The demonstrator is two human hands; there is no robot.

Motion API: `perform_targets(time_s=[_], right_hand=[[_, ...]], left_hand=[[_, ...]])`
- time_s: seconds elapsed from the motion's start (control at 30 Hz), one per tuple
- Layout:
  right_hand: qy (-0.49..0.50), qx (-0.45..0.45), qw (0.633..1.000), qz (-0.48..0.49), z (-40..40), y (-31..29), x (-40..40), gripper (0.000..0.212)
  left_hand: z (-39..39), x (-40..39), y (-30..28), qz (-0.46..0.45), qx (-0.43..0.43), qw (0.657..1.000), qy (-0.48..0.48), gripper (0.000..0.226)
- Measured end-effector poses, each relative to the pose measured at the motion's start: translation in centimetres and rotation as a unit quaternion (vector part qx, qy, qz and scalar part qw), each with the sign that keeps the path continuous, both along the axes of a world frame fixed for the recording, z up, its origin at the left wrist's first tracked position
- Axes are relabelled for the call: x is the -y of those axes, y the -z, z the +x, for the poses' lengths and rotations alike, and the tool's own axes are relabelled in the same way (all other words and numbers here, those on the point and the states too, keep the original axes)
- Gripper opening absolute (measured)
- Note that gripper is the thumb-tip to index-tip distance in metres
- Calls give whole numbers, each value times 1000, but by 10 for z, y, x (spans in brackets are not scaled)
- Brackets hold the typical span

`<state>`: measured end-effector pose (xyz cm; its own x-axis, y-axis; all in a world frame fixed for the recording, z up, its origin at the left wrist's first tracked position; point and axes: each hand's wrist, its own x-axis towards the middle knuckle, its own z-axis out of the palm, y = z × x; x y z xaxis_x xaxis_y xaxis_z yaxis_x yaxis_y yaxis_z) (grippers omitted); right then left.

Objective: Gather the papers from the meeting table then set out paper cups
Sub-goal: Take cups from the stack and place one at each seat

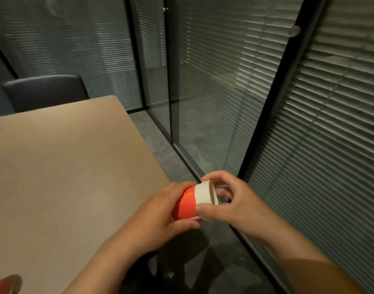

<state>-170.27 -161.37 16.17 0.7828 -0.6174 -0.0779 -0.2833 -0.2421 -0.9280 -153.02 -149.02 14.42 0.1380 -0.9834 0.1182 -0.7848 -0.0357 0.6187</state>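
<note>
A: Cups (194,201), a nested stack of them, orange with white rims, lay on their side between the two hands, past the table's corner at about four o'clock from the table's middle. Was the stack resting on anything?

B: No, it was in the air, beyond the edge of the meeting table (71,166) and above the dark floor. The left hand (160,215) was wrapped around the orange body, fingers curled under it. The right hand (228,200) pinched the white rims at the open end, thumb at six o'clock on the rim and the fingers curved over at twelve.

A: So the step was to separate one cup?

B: I judged it so. To do it well, the left hand needed to hold the body firmly but without crushing, because paper walls fold easily. The right hand needed to catch only the outermost rim, not two or three together; the rims sat very close, and I could not tell how many the fingers covered.

A: And the pull?

B: A small twist with a straight pull along the stack's axis was better than bending it sideways. Doing it over the table was safer too, since a slipped cup would fall to the floor there.

A: Any cups already set out?

B: Something orange and white (3,283) showed at seven o'clock, at the table's near edge, but it was too blurred to say. No papers were visible on the part of the table in view.
</note>
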Motion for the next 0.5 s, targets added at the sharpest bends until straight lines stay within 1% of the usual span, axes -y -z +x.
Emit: perform_targets(time_s=[0.07,0.1,0.13,0.23,0.3,0.33,0.4,0.5], right_hand=[[-6,-5,1000,-6,10,1,44,63],[-9,-10,1000,-5,11,1,48,61],[-7,-12,1000,-3,23,7,87,59],[5,-25,1000,9,37,7,124,60],[17,-37,999,11,62,7,186,58],[14,-44,999,12,74,0,204,56],[-5,-52,999,16,104,-10,247,55],[-59,-55,996,34,162,-14,294,53]], left_hand=[[11,44,5,-9,-7,1000,0,70],[12,47,5,9,-14,1000,0,70],[26,86,15,10,-37,999,8,70],[39,126,23,21,-65,997,23,71],[68,186,31,19,-96,995,20,71],[77,204,29,12,-101,995,16,71],[103,241,22,2,-121,993,8,71],[146,268,20,-6,-136,990,-39,72]])
